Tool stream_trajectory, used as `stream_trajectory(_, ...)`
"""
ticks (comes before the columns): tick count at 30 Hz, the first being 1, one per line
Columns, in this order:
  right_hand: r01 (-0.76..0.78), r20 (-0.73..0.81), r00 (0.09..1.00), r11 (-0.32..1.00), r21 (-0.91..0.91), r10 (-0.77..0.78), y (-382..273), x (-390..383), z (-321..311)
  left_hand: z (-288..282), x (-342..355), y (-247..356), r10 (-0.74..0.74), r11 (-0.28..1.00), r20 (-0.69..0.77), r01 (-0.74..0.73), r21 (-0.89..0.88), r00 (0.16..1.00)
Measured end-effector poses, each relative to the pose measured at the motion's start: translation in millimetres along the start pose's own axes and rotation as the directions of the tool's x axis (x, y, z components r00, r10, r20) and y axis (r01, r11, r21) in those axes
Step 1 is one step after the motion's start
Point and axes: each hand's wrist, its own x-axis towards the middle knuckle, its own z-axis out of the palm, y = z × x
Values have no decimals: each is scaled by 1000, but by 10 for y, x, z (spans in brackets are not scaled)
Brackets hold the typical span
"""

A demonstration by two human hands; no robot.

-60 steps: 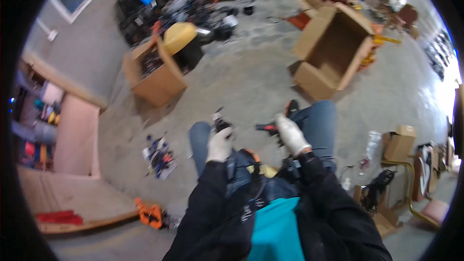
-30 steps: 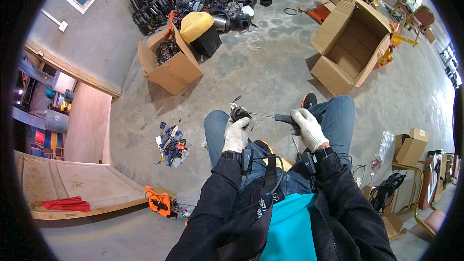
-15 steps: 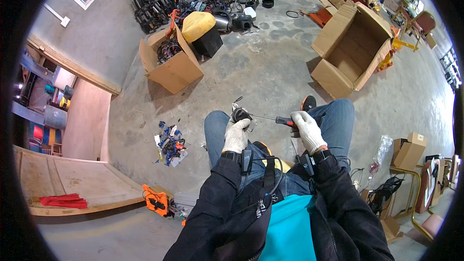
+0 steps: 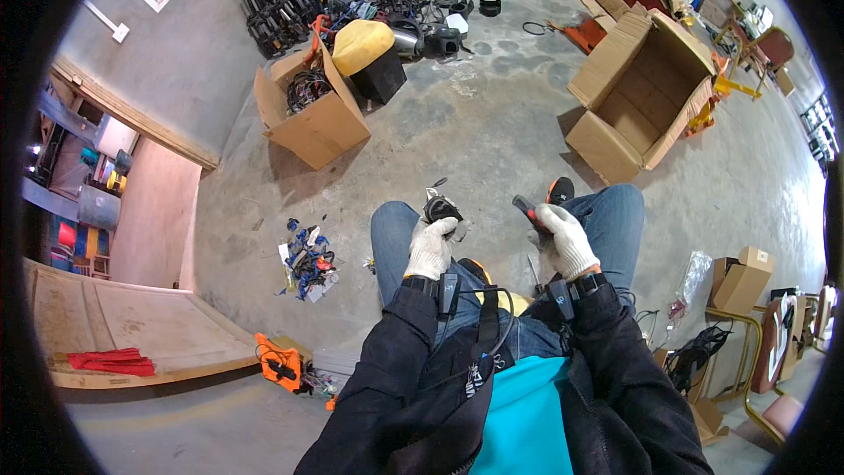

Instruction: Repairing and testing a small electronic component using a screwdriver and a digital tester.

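My gloved left hand [image 4: 430, 246] is closed on a small black and silver part [image 4: 440, 209] between my knees. My gloved right hand [image 4: 567, 244] grips a screwdriver [image 4: 527, 209] by its black and red handle, to the right of the part and apart from it; its shaft is hard to make out. Both wrists carry dark strapped devices. Another thin metal tool [image 4: 534, 271] shows below my right hand, near my right leg. On the floor left of my left knee lies a pile of blue, black and white scraps [image 4: 309, 268].
Cardboard boxes [image 4: 309, 136] [image 4: 646, 88] stand ahead, with a black bin with yellow top [image 4: 374, 79]. Cables and parts [image 4: 378, 9] heap behind. A wooden board [image 4: 105, 308] with red strips is at left; a doorway is beyond. Chairs [image 4: 743, 334] and small boxes [image 4: 738, 286] are at right.
My right hand has turned, and the screwdriver, whose shaft reached to the part in my left hand, now angles up away from it. My left hand is nearly unmoved.
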Motion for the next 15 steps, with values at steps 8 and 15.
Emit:
stream_trajectory(8,-166,411,898,986,-8,154,187,160,-120,144,-105,-25,-108,992,230,89,95,967)
stream_trajectory(15,-126,208,964,971,-202,168,176,40,334,136,-142,-73,-187,976,264,148,160,946)
